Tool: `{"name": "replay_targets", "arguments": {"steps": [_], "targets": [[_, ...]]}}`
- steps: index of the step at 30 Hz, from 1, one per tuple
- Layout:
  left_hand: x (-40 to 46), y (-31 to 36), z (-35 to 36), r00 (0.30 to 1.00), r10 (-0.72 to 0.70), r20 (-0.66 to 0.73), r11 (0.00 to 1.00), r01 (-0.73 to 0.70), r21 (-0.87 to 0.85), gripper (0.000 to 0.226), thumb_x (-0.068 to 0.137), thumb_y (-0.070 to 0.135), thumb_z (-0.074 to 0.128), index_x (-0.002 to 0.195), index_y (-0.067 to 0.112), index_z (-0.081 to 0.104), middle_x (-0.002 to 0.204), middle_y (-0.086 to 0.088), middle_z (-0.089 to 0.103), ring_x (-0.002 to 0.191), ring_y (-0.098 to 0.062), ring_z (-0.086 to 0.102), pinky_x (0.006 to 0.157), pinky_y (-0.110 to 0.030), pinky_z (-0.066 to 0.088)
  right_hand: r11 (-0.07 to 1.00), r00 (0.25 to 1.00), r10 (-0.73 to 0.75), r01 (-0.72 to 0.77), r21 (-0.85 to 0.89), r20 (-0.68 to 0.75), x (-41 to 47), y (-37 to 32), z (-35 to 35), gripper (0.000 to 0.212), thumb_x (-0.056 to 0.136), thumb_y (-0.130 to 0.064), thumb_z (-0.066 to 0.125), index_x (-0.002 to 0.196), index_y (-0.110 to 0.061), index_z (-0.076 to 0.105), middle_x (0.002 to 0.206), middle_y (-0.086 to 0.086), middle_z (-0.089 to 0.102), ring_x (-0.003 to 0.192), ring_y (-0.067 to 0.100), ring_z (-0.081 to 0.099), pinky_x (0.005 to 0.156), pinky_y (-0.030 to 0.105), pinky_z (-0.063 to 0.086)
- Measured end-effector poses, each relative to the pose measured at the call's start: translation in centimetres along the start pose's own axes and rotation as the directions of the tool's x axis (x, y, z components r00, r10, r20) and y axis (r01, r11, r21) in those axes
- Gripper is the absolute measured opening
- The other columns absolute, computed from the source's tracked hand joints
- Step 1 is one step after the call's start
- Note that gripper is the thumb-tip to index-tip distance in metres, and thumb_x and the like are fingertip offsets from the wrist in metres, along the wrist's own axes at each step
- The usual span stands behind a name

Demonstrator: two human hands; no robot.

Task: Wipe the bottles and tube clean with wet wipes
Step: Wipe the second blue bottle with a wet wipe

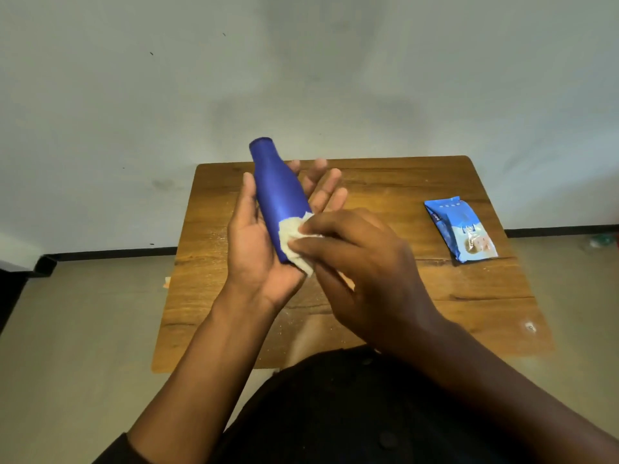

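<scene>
Item one, blue bottle [279,195]: lying tilted in the air above the wooden table [418,296], narrow neck end pointing far and slightly left, wider end sitting low in the palm. Left hand [258,242]: cradling the bottle from beneath, palm up, fingers stretching nearly straight along its right side and thumb lying along its left, a loose, wide hold rather than a clench. Right hand [361,262]: reaching in from the right, fingers curling and pinching a crumpled white wet wipe [294,241], pressing it against the near end of the bottle. Wipe: covering the lower part of the bottle, bunching between the right fingertips and the left palm. Item two, blue wet-wipe packet [460,229]: lying flat on the right side of the table, well apart from both hands. Table: standing against a pale wall, its far edge nearly touching it. Person's dark clothing showing at the near edge of the view.
</scene>
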State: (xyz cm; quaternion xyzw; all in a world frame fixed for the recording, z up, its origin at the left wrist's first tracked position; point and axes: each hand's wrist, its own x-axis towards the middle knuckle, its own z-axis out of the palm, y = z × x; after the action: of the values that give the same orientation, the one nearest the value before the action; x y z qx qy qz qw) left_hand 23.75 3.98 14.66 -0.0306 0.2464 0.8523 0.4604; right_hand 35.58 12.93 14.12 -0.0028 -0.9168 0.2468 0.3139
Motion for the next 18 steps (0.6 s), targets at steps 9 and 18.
{"name": "replay_targets", "arguments": {"steps": [9, 18], "targets": [[-0.3, -0.6, -0.3, 0.978, -0.175, -0.110, 0.960, 0.145, -0.241, 0.070, 0.107, 0.056, 0.039, 0.155, 0.005, 0.039, 0.140, -0.016, 0.062, 0.116, -0.035, 0.069, 0.093, -0.050, 0.059, 0.972, 0.979, 0.205, -0.204, 0.120, 0.000, 0.9, 1.6, -0.9, 0.034, 0.087, -0.025, 0.084, 0.118, -0.012, 0.077, 0.117, 0.000, 0.076, 0.108, 0.008, 0.068, 0.091, 0.021, 0.053], [-0.6, 0.2, 0.1, 0.958, -0.213, -0.190, 0.901, 0.118, -0.418, 0.057, 0.112, 0.037, 0.038, 0.139, -0.012, 0.045, 0.128, -0.039, 0.061, 0.117, -0.048, 0.066, 0.110, -0.049, 0.048, 0.703, 0.785, 0.613, -0.495, 0.510, -0.084, 1.3, 1.9, -2.9, 0.023, 0.091, -0.015, 0.080, 0.112, -0.023, 0.073, 0.103, -0.009, 0.076, 0.095, 0.008, 0.074, 0.075, 0.022, 0.061]]}}
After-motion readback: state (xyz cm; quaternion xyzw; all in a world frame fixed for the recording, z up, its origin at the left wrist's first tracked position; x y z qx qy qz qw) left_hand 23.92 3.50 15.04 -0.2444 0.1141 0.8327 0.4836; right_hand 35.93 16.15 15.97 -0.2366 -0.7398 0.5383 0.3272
